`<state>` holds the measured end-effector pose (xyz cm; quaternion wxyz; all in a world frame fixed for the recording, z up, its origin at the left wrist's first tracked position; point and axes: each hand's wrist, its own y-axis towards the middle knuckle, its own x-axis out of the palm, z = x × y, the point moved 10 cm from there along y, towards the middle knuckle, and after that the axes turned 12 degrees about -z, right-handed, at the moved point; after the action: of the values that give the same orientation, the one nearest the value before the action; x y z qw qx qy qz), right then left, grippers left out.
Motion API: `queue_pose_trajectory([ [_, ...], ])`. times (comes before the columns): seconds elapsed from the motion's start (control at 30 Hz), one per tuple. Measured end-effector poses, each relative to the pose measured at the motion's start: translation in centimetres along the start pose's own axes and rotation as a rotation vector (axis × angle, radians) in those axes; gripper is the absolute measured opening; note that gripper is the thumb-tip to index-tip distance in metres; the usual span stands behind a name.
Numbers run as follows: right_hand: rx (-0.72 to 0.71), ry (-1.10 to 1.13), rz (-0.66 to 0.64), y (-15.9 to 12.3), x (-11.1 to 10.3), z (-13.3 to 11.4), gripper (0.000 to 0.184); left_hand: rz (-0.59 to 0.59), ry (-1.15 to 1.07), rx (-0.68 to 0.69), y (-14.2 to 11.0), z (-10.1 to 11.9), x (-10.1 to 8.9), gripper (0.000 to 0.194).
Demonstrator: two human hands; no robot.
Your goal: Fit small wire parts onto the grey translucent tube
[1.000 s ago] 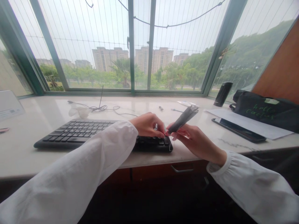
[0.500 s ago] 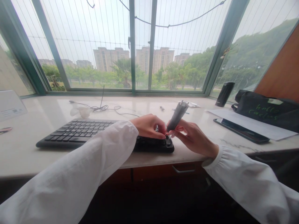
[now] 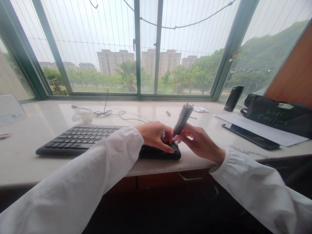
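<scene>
A slender dark grey tube (image 3: 182, 119), matt and soft-looking, material impossible to tell from here. Long axis tilted steeply, narrow lower end down among the fingers (image 3: 181, 134), upper end leaning away toward the window and slightly to the right. Location: in the air between both hands, just above the right end of a black computer keyboard (image 3: 80, 140) on a pale marble bench (image 3: 156, 167).

Nearer hand: the right hand (image 3: 200, 142), fingers half curled and closed around the tube's lower part, with a gap visible behind them. Left hand (image 3: 153, 136) just beside it, knuckles up, fingers bent sharply downward, tips close to the tube's lower end and over a small glossy dark piece (image 3: 174, 146) at the keyboard's corner. Whether those fingertips pinch that piece or only rest on it: hidden, no telling. Tube's surface smooth along its length, with a small pale cap or fold at the top, too small to make out.
</scene>
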<state>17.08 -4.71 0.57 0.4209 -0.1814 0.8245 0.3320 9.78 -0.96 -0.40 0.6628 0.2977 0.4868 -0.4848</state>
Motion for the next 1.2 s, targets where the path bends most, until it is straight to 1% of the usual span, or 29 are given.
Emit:
queue_pose_trajectory([
  [0.17,0.018,-0.024,0.025,-0.2,-0.1,-0.2,0.018,0.037,0.034,-0.017,0.2,0.0,0.1,0.039],
  [0.3,0.007,0.03,0.024,-0.4,-0.1,-0.4,0.019,0.062,0.059,-0.038,0.0,0.2,-0.1,0.036],
  [0.47,0.028,0.151,-0.006,-0.4,0.5,0.1,0.026,0.052,0.053,0.034,0.0,1.0,0.0,0.031],
  [0.53,0.03,0.168,0.0,-0.4,0.7,0.0,0.025,0.062,0.063,0.05,0.0,1.2,-0.1,0.029],
  [0.6,0.034,0.149,0.019,-0.4,0.7,-0.2,0.021,0.066,0.086,0.044,-0.1,1.2,-0.1,0.029],
  [0.73,0.086,0.017,0.075,-0.4,0.3,-0.3,0.017,0.043,0.132,0.052,0.0,1.3,0.2,0.032],
  [0.77,0.089,0.028,0.071,-0.4,0.3,-0.2,0.018,0.049,0.152,0.065,0.1,1.4,0.2,0.034],
  [0.83,0.07,0.124,0.04,-0.2,0.6,0.1,0.02,0.077,0.203,0.075,0.1,1.5,0.1,0.04],
  [0.9,0.052,0.227,0.007,-0.1,1.0,0.4,0.021,0.094,0.227,0.053,0.1,1.2,0.1,0.049],
  [0.97,0.045,0.276,-0.002,-0.1,1.2,0.6,0.022,0.066,0.203,0.019,0.2,0.8,0.3,0.06],
  [1.1,0.041,0.253,0.011,0.0,1.2,0.6,0.022,-0.024,0.136,-0.025,0.3,0.4,1.2,0.077],
  [1.2,0.049,0.149,0.03,-0.1,1.0,0.4,0.021,-0.026,0.129,-0.025,0.4,0.3,1.3,0.08],
])
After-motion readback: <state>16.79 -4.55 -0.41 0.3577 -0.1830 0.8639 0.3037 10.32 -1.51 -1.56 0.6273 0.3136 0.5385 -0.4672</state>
